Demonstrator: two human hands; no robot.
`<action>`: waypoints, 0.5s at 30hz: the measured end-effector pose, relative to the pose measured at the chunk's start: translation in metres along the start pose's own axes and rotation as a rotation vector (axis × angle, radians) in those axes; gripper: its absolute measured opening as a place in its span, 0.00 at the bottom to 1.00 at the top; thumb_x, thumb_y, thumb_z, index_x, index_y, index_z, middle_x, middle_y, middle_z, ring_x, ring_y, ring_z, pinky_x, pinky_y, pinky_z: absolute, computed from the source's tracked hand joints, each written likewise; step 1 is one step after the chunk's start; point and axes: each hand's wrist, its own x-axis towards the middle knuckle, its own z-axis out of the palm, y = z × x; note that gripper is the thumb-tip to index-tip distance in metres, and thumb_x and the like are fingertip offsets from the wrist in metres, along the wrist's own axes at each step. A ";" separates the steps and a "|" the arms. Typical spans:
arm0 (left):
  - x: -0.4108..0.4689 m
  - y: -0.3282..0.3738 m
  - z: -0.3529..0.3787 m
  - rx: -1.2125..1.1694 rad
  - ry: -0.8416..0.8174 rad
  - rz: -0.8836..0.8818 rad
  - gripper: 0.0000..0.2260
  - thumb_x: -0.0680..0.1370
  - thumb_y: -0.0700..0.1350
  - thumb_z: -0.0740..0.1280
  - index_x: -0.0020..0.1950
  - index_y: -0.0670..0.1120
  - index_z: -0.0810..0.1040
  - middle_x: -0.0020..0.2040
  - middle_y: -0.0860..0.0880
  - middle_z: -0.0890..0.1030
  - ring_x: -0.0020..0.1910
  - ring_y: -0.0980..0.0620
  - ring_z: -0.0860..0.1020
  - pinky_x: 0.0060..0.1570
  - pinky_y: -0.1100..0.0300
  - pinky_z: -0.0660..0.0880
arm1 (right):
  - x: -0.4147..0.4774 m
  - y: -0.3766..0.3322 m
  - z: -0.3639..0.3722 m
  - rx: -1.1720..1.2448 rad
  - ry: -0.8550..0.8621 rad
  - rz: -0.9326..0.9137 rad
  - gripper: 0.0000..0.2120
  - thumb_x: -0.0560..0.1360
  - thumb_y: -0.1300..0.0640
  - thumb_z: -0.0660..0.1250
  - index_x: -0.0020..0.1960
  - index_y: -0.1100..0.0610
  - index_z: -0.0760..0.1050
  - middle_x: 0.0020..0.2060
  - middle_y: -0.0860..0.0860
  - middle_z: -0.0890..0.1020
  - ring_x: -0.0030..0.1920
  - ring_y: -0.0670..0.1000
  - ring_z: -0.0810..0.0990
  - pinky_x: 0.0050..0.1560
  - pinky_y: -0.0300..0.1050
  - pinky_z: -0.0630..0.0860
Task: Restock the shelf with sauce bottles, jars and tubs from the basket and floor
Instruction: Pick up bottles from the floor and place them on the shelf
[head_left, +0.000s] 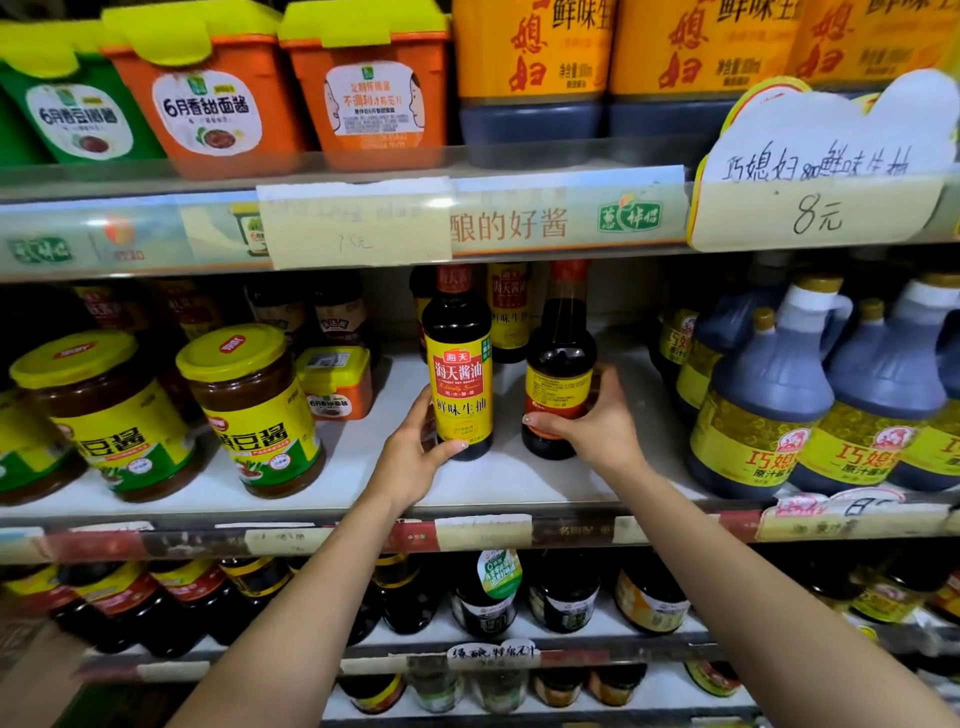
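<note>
Two dark soy sauce bottles stand side by side on the middle shelf (498, 483). The left bottle (460, 374) has a yellow label with a red panel facing me; my left hand (415, 452) grips its lower part from the left. The right bottle (558, 364) shows its back label, and my right hand (597, 421) is wrapped around its lower part from the right. Both bottles are upright, bases on the shelf. More bottles of the same kind (509, 306) stand behind them. The basket and floor are out of view.
Yellow-lidded bean paste jars (249, 405) and a small orange tub (335, 382) stand to the left. Large handled soy sauce jugs (763, 395) crowd the right. Orange and green tubs (218, 88) fill the top shelf. Bare shelf lies in front of the two bottles.
</note>
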 end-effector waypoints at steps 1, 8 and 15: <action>0.000 -0.001 0.000 -0.001 -0.003 0.002 0.34 0.75 0.38 0.67 0.75 0.50 0.53 0.70 0.48 0.68 0.68 0.49 0.68 0.64 0.59 0.64 | 0.000 0.000 -0.001 0.002 -0.025 0.003 0.40 0.57 0.56 0.81 0.63 0.53 0.64 0.55 0.50 0.76 0.53 0.49 0.76 0.53 0.43 0.72; 0.002 -0.003 0.000 -0.017 -0.002 -0.005 0.34 0.74 0.38 0.67 0.75 0.51 0.54 0.70 0.48 0.69 0.68 0.49 0.68 0.66 0.56 0.64 | 0.012 -0.001 -0.024 0.077 -0.311 0.121 0.39 0.61 0.65 0.77 0.67 0.53 0.64 0.55 0.49 0.77 0.57 0.49 0.76 0.59 0.47 0.72; 0.002 -0.004 0.000 -0.022 0.005 -0.001 0.34 0.74 0.38 0.68 0.74 0.51 0.55 0.70 0.47 0.69 0.68 0.48 0.68 0.67 0.53 0.64 | 0.009 -0.002 -0.015 -0.037 -0.197 0.090 0.33 0.57 0.60 0.80 0.59 0.55 0.70 0.51 0.50 0.79 0.51 0.50 0.78 0.53 0.45 0.73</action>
